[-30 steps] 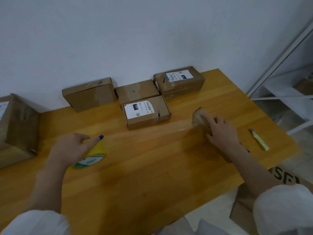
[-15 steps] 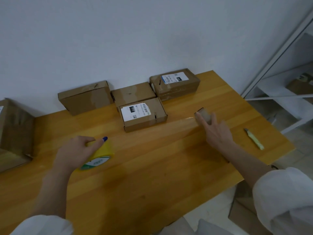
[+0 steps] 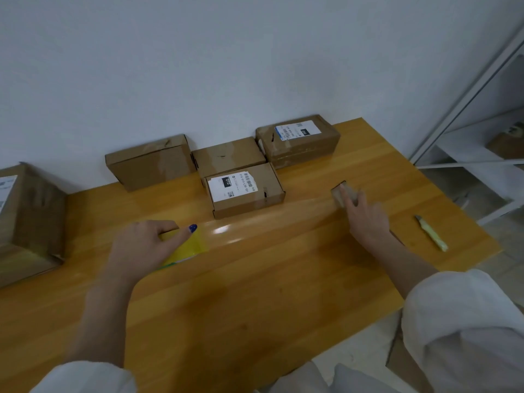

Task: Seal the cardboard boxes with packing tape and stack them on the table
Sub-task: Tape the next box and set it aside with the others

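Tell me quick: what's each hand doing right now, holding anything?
Left hand: grips the yellow tape roll.
Right hand: fingers on a small brown thing; blurred, grip cannot be told.

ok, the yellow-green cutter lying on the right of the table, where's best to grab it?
Take the cutter by its pale yellow-green handle, the nearer half, not the darker tip pointing toward the wall. It lies flat on the table with bare wood along both long sides, so come straight down from above and pinch across its width.
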